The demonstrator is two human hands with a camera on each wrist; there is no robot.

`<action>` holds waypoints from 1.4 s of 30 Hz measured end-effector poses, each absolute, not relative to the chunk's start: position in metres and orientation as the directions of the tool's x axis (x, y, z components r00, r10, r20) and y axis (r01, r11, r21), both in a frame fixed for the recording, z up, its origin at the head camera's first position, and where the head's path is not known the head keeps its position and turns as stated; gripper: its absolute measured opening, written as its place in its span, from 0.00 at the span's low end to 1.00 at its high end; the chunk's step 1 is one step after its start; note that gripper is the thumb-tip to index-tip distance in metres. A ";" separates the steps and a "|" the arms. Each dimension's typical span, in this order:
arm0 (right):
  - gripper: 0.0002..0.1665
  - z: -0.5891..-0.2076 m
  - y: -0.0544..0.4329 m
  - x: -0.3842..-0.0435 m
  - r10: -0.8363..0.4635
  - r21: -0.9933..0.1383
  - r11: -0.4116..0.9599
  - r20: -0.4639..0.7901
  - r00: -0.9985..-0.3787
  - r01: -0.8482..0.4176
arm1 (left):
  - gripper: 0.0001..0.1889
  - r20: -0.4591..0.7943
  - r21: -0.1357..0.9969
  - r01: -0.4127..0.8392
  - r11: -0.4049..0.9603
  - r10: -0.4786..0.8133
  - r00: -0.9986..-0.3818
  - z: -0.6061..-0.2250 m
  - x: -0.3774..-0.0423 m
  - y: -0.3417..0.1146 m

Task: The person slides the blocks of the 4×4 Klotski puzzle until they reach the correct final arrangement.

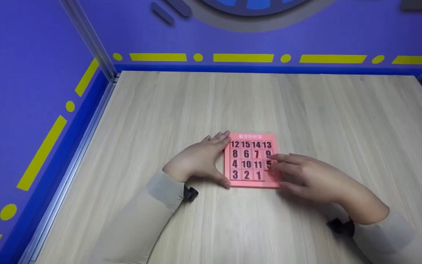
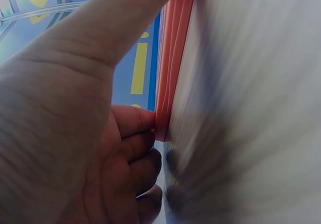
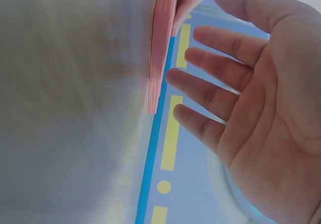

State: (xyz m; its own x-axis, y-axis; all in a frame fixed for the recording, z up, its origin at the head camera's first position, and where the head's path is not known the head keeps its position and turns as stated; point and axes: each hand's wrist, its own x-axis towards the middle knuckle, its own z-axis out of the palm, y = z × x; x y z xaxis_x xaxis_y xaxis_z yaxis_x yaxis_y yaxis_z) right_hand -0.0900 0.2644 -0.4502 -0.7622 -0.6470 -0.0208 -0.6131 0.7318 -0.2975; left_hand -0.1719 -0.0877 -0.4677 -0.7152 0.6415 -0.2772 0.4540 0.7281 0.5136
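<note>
Wood table (image 1: pixel 214 99), blue back wall (image 1: pixel 335 40); right hand (image 1: pixel 310 178), fingers apart, partly hides pink puzzle (image 1: pixel 251 159). Title edge, long axis toward wall. Left hand (image 1: pixel 198 159) spread along puzzle's left side.

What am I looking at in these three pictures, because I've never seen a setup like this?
There's no robot here, just a person's two bare hands. The wide picture comes from a camera worn on the head, looking forward and down. The other two come from cameras on the left and right wrists, each looking at that hand.

A pink number puzzle with sliding-style numbered tiles lies on a wood-grain table. The left hand spans its left edge, thumb by the near corner and fingers by the far one. The right hand has its fingertips at the right-hand column, near the 9 and 5; whether they touch, I can't tell. Neither hand lifts anything.
</note>
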 end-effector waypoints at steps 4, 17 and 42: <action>0.32 -0.455 0.266 -0.093 -0.643 -0.306 0.731 -0.008 -0.766 -0.610 | 0.83 -0.273 0.517 0.456 0.724 0.644 -0.714 -0.468 -0.172 -0.087; 0.32 -0.456 0.265 -0.093 -0.660 -0.293 0.728 -0.058 -0.749 -0.620 | 0.83 -0.276 0.517 0.460 0.722 0.650 -0.708 -0.466 -0.173 -0.087; 0.19 -0.453 0.266 -0.090 -0.763 -0.304 0.598 0.066 -0.642 -0.742 | 0.81 -0.278 0.525 0.445 0.725 0.640 -0.716 -0.467 -0.171 -0.088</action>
